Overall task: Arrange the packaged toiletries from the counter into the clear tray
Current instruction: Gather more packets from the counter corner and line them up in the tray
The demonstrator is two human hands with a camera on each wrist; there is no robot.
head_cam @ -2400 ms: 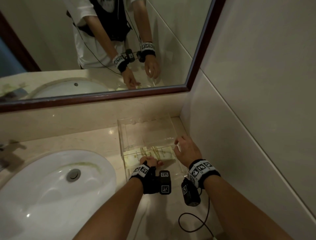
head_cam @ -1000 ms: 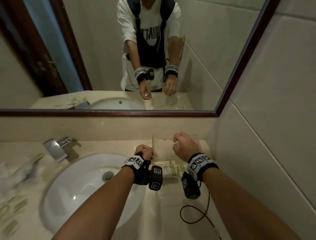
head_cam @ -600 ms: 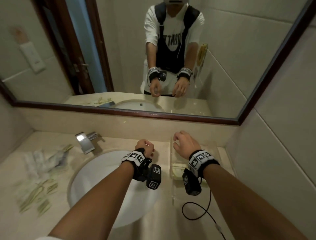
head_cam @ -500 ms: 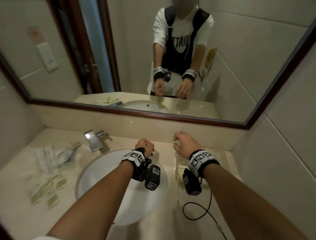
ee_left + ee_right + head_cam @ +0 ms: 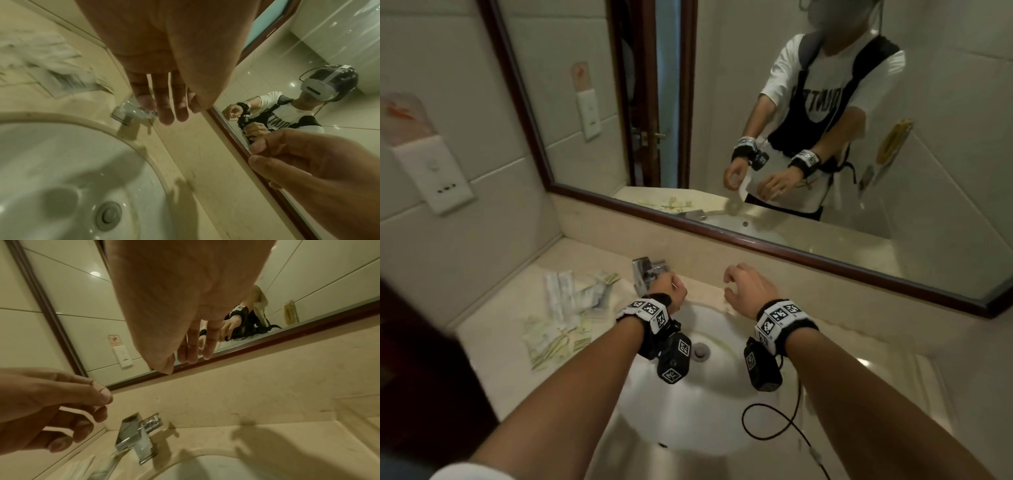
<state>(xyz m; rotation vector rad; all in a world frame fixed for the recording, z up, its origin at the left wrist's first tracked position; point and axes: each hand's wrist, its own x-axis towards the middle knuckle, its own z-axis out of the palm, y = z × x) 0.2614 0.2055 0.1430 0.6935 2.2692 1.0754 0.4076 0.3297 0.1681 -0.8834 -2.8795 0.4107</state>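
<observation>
Several pale packaged toiletries (image 5: pixel 565 308) lie in a loose pile on the counter left of the basin, blurred in the left wrist view (image 5: pixel 61 76). My left hand (image 5: pixel 670 288) hovers in front of the tap, a short way right of the pile, its fingers (image 5: pixel 164 105) hanging relaxed and holding nothing. My right hand (image 5: pixel 743 284) hovers beside it over the basin's back rim, loosely curled and empty (image 5: pixel 308 162). Only faint edges of the clear tray (image 5: pixel 935 387) show at the right, mostly behind my right forearm; its contents are hidden.
The white basin (image 5: pixel 688 404) sits under both forearms, with a chrome tap (image 5: pixel 647 270) behind it. A dark-framed mirror (image 5: pixel 722 229) runs along the back above a low splashback. Tiled walls close both sides, with a socket plate (image 5: pixel 434 174) on the left.
The head view has swung left from the tray to the basin. Both hands have left the tray and moved left over the basin. The packet pile has come into view.
</observation>
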